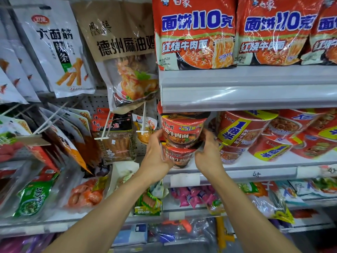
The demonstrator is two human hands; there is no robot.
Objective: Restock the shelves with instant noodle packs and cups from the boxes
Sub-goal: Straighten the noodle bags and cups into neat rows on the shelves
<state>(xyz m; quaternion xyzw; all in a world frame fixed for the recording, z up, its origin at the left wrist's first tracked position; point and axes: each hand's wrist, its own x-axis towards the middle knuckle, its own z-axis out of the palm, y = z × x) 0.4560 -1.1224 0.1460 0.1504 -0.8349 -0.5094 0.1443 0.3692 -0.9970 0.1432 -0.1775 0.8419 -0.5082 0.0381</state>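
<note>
- Head view: the left hand [155,154] and the right hand [207,152] curl round two stacked noodle cups [182,137], one hand on each side.
- Bottom cup sits on the shelf [237,172], between both hands.
- More cups [255,134] lie just right of the right hand.

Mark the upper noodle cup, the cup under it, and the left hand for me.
upper noodle cup [183,131], head view, on its red printed side wall.
lower noodle cup [179,157], head view, on its front label.
left hand [155,157], head view, on the back of the hand.
</note>
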